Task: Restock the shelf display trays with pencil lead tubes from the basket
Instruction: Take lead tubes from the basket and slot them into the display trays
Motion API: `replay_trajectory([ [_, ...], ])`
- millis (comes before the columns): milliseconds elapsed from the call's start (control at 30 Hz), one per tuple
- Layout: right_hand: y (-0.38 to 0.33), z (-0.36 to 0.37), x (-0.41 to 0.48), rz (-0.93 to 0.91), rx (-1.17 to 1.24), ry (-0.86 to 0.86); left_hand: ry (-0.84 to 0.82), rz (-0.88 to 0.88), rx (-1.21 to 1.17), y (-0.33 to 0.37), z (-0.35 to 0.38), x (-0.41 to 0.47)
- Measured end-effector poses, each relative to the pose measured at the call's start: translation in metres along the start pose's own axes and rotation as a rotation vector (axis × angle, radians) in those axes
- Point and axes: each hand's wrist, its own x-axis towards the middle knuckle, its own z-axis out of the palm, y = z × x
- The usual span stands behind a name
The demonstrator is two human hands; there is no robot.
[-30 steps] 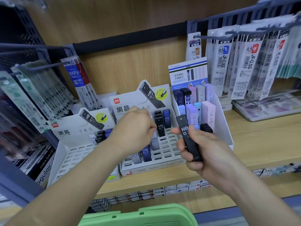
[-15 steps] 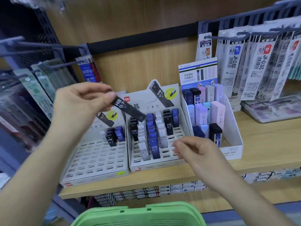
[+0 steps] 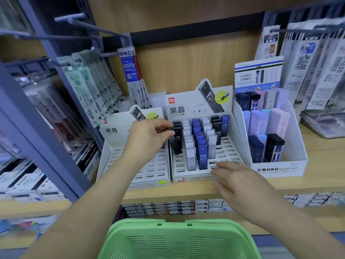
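My left hand [image 3: 149,139] pinches the top of a black HB 0.7 lead tube [image 3: 176,141] standing in the leftmost column of the middle white display tray [image 3: 231,159]. That tray also holds columns of white, blue and black tubes. To its left, the other white slotted tray [image 3: 147,176] has mostly bare slots; my left arm hides its back rows. With fingers straight and holding nothing, my right hand [image 3: 235,182] hovers at the middle tray's front right corner. The green basket [image 3: 179,238] is at the bottom centre; its contents are out of view.
A white MONO graph box [image 3: 278,169] with pastel and dark lead cases stands right of the trays. Refill packs hang on metal hooks [image 3: 97,85] at left and at upper right [image 3: 306,70]. The wooden shelf edge [image 3: 186,192] runs in front, with small boxes stacked below.
My left hand has brought the black tube down from mid-air into the left column of the middle tray. My right hand has moved down to the tray's front edge. The view has shifted lower.
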Motion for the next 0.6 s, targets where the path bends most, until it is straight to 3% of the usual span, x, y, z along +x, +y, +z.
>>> replay_trajectory([
  [267, 0.003, 0.008, 0.001, -0.003, -0.015, 0.042, 0.009, 0.007, -0.070, -0.007, 0.004, 0.002],
  [600, 0.005, 0.012, 0.005, 0.012, -0.050, 0.046, -0.044, 0.251, 0.088, -0.017, 0.013, 0.007],
])
